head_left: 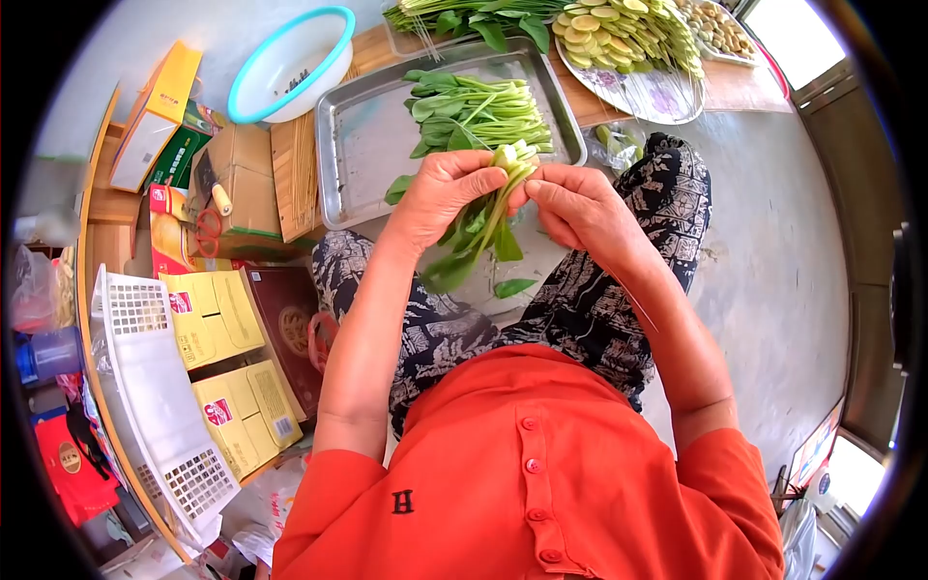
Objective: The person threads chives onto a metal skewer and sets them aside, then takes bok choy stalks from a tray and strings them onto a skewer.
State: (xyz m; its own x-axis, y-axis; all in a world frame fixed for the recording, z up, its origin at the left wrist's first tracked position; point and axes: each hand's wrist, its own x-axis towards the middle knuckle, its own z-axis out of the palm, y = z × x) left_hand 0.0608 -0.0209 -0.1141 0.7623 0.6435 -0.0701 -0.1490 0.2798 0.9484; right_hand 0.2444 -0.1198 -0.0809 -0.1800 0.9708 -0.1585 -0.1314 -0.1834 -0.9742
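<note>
A small bunch of leafy greens point(474, 232) hangs stems up over my lap, its leaves drooping downward. My left hand point(447, 198) is closed around its stems. At the right side of the stem ends, my right hand point(572, 201) pinches with thumb and forefinger; a thin skewer-like line runs back below that hand toward the forearm. Behind both hands, a metal tray point(340, 159) holds a pile of similar greens point(483, 114). One loose leaf point(513, 287) lies below the bunch, between my knees.
A blue-rimmed basin point(253, 87) stands beyond the tray at the left. Sliced pieces on skewers point(628, 34) lie on a patterned plate point(667, 101) at the right. Cardboard boxes point(217, 319), a white plastic rack point(145, 377) and red scissors point(209, 232) are at my left.
</note>
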